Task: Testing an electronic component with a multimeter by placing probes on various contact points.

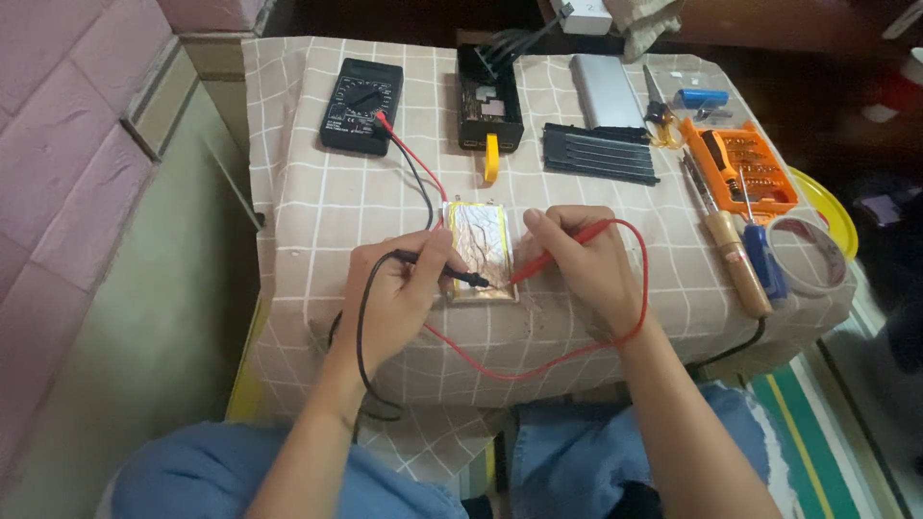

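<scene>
Battery (479,248), flat and shiny gold, lies in the middle of the frame on our checked cloth (308,207). Our left hand (399,288) has its fingers pinched shut around the black probe (452,274). Our right hand (582,259) has its fingers pinched shut around the red probe (558,253). Both tips meet at the lower edge of the battery, so we think the probes are in place. We cannot read the meter (361,106) at the upper left, so we cannot tell if the check is done. An open black case (488,101), a silver cover (606,91), an orange bit box (745,168) and a tape roll (808,255) lie off to the upper middle and right, untouched.
</scene>
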